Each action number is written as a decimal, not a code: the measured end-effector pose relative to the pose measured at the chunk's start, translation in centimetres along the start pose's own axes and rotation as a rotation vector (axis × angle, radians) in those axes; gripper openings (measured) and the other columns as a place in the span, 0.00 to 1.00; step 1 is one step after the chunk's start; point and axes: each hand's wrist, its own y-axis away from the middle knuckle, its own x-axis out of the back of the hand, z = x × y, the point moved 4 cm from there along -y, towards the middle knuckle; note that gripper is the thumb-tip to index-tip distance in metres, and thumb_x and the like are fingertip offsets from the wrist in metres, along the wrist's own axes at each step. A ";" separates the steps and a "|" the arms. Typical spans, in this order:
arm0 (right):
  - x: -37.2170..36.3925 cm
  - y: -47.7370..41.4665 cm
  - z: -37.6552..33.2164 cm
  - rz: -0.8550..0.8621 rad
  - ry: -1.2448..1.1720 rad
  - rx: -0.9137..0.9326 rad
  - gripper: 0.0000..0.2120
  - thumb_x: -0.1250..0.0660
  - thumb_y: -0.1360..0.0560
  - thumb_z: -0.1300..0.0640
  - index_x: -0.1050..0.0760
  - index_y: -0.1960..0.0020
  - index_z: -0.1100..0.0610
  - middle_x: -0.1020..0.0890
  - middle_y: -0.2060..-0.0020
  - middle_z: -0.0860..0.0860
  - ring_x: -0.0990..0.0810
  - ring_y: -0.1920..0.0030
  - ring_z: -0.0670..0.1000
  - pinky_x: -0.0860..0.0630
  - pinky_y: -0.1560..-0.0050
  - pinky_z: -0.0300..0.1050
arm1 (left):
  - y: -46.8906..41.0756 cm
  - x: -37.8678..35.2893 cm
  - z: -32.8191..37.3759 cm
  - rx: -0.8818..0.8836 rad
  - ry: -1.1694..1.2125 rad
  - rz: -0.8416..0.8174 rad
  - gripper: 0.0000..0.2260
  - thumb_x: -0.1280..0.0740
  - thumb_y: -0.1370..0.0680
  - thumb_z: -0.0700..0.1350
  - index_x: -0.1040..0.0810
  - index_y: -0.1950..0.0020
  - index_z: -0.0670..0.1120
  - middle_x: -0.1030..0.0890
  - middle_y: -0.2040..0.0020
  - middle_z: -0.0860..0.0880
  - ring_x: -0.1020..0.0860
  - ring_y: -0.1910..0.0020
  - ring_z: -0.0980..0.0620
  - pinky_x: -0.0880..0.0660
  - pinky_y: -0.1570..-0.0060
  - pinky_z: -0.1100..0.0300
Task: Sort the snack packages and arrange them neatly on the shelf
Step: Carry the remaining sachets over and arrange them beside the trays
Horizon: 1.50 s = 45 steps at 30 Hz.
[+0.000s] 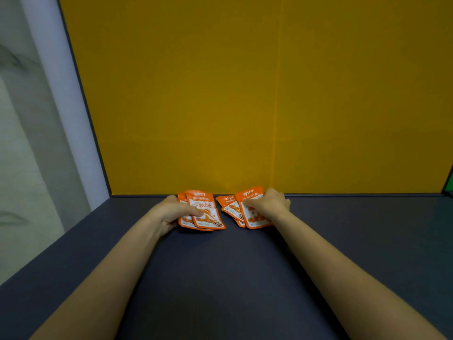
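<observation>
Two small stacks of orange snack packages are lying side by side at the far edge of the dark shelf (220, 278), against the yellow back panel (245, 94), left of the middle. The left hand (171, 212) is gripping the left stack (204, 212), thumb lying across the top package and fingers tucked under its left side. The right hand (272, 203) is resting on the fanned right stack (241, 208), fingers pressing its top package down; whether its grip is closing I cannot tell.
</observation>
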 end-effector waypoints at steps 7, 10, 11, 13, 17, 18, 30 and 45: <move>0.6 -0.1 0.5 -0.083 -0.020 0.077 0.25 0.27 0.35 0.38 0.29 0.50 0.54 0.23 0.41 0.54 0.27 0.36 0.56 0.30 0.35 0.56 | -1.1 -2.0 0.1 -0.044 0.023 0.056 0.15 0.32 0.28 0.31 0.26 0.43 0.36 0.19 0.48 0.37 0.20 0.62 0.47 0.22 0.63 0.57; 0.9 0.1 0.7 -0.131 -0.158 0.133 0.21 0.24 0.37 0.42 0.32 0.58 0.50 0.18 0.49 0.53 0.19 0.47 0.55 0.23 0.43 0.55 | -1.4 -2.6 0.1 -0.061 0.070 0.059 0.13 0.35 0.26 0.30 0.27 0.43 0.36 0.19 0.52 0.39 0.21 0.61 0.47 0.22 0.61 0.56; 1.0 0.2 0.7 -0.146 -0.198 0.136 0.20 0.23 0.36 0.44 0.32 0.58 0.51 0.18 0.53 0.52 0.17 0.51 0.54 0.21 0.46 0.54 | -1.4 -2.8 0.2 -0.053 0.087 0.052 0.10 0.36 0.26 0.30 0.27 0.46 0.37 0.20 0.56 0.40 0.21 0.61 0.47 0.23 0.60 0.55; 1.3 0.6 0.7 -0.157 -0.213 0.145 0.19 0.24 0.34 0.46 0.32 0.54 0.52 0.18 0.57 0.49 0.16 0.54 0.52 0.19 0.50 0.50 | -1.5 -2.8 0.2 -0.027 0.117 0.034 0.06 0.37 0.25 0.30 0.27 0.51 0.39 0.20 0.59 0.42 0.21 0.60 0.46 0.23 0.55 0.52; 1.8 0.9 0.7 -0.174 -0.213 0.158 0.19 0.25 0.32 0.47 0.32 0.51 0.53 0.20 0.60 0.48 0.17 0.58 0.51 0.19 0.53 0.47 | -1.5 -3.1 0.6 -0.017 0.103 0.027 0.05 0.38 0.25 0.31 0.27 0.59 0.39 0.21 0.61 0.40 0.21 0.62 0.45 0.23 0.54 0.51; 1.8 0.9 0.6 -0.192 -0.242 0.161 0.20 0.25 0.32 0.48 0.32 0.51 0.53 0.20 0.60 0.49 0.18 0.60 0.51 0.18 0.54 0.48 | -1.4 -3.3 0.9 -0.022 0.086 0.028 0.06 0.38 0.25 0.31 0.28 0.60 0.40 0.21 0.62 0.41 0.21 0.64 0.46 0.22 0.57 0.53; 1.3 0.8 0.4 -0.273 -0.350 0.171 0.20 0.27 0.30 0.50 0.34 0.46 0.54 0.19 0.51 0.53 0.18 0.55 0.52 0.20 0.51 0.48 | -1.1 -5.6 1.8 0.092 0.178 -0.166 0.05 0.33 0.24 0.41 0.26 0.56 0.41 0.18 0.73 0.44 0.19 0.76 0.50 0.21 0.75 0.57; 2.2 1.1 0.5 -0.321 -0.514 0.062 0.09 0.32 0.25 0.57 0.31 0.59 0.55 0.21 0.65 0.49 0.22 0.67 0.46 0.24 0.69 0.36 | -1.9 -6.0 1.4 -0.014 0.139 -0.079 0.12 0.29 0.32 0.27 0.24 0.58 0.41 0.19 0.46 0.36 0.20 0.63 0.45 0.22 0.61 0.51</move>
